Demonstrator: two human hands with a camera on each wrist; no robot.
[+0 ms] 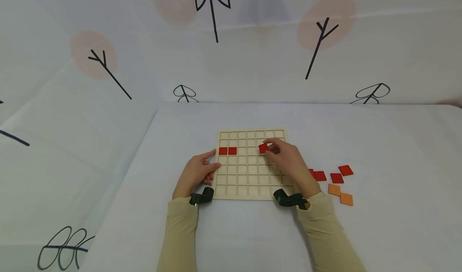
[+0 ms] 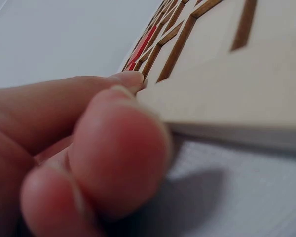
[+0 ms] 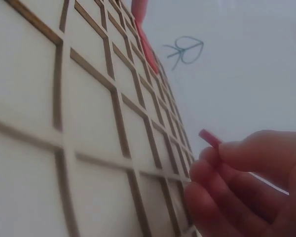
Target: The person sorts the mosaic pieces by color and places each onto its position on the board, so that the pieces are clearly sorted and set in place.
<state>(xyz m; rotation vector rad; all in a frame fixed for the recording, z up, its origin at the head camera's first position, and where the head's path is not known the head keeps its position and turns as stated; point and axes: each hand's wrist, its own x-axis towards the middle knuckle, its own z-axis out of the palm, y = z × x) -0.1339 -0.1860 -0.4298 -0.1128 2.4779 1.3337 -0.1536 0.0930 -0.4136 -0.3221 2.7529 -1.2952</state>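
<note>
A pale wooden grid board [image 1: 242, 179] lies flat on the white table. Two red square tiles [image 1: 227, 151] sit side by side in cells at its left edge, in the third row from the far side. My left hand [image 1: 195, 171] rests against the board's left edge, index finger and thumb touching the side and the other fingers loosely bent. Between thumb and fingertips, my right hand [image 1: 286, 155] pinches another red tile [image 1: 263, 148] over the right part of the grid. In the right wrist view that tile [image 3: 210, 138] appears edge-on, raised off the board.
Right of the board lie several loose red tiles [image 1: 337, 178], one partly hidden by the right forearm. Two orange tiles [image 1: 346, 199] lie just nearer. A white cloth [image 1: 252, 75] with plant drawings hangs behind the table [image 1: 404, 155].
</note>
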